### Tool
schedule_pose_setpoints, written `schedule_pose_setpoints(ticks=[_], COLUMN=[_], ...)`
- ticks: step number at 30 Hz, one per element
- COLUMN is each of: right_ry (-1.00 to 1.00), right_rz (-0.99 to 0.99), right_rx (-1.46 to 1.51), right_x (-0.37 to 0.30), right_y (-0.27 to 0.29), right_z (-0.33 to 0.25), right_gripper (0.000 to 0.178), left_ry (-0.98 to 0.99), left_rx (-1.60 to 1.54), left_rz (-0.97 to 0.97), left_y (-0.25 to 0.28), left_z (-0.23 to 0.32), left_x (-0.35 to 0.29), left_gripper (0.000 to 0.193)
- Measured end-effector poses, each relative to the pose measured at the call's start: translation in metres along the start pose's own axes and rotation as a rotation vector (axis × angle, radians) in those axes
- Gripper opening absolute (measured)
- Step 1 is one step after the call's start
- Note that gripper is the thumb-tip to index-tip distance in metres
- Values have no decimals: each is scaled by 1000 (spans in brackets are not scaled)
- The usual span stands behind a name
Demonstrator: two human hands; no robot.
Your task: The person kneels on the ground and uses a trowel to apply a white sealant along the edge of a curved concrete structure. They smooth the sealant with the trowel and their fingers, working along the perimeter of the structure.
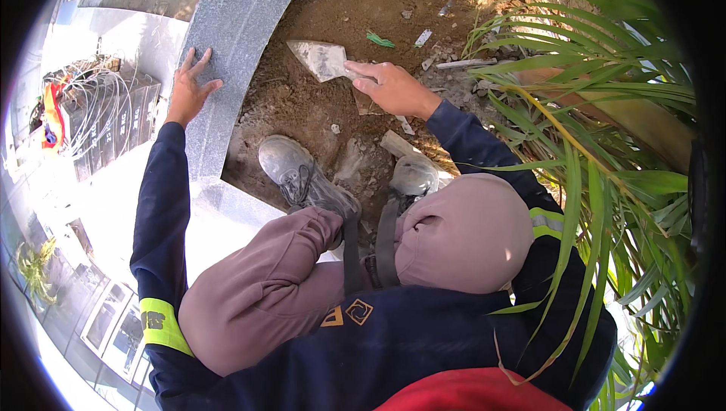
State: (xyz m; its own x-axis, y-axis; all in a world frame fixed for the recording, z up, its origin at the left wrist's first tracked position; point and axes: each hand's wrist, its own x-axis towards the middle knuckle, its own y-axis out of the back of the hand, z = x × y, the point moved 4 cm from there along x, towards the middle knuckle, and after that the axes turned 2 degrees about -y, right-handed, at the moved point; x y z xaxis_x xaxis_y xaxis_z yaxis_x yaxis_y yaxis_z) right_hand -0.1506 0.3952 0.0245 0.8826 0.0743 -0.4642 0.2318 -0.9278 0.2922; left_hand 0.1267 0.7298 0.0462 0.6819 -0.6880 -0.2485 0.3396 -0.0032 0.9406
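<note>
My left hand lies on the speckled grey stone edging, its fingers spread and nothing held in them. Closed round the handle of a pointing trowel is my right hand, which covers most of that handle. The trowel's pointed blade is coated with pale, dried material and points left toward the edging. Beneath the blade is brown, loose soil; whether the two touch, I cannot tell.
Long palm fronds crowd the right side, over my right arm. My dusty shoes stand in the soil bed. A green scrap lies beyond the trowel. At left, a stack of dark blocks carries tangled wires.
</note>
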Motion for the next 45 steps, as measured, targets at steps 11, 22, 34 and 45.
schedule_pose_setpoints(ticks=[11,22,34,45], right_ry=[32,-321,-128,63], right_rz=[-123,329,-24,605], right_rx=[-479,463,-365,-360], right_x=[-6,-56,-127,-147], right_y=[-52,67,28,55], right_z=[-33,43,-11,3], right_gripper=[44,51,47,49], left_ry=[-9,-38,-63,-19], left_rx=[15,56,88,63], left_rz=[-10,-2,20,18], left_y=[-8,-4,-4,-10], left_z=[-5,-10,-2,-11], left_x=[0,-2,7,-4], left_gripper=[81,74,69,67])
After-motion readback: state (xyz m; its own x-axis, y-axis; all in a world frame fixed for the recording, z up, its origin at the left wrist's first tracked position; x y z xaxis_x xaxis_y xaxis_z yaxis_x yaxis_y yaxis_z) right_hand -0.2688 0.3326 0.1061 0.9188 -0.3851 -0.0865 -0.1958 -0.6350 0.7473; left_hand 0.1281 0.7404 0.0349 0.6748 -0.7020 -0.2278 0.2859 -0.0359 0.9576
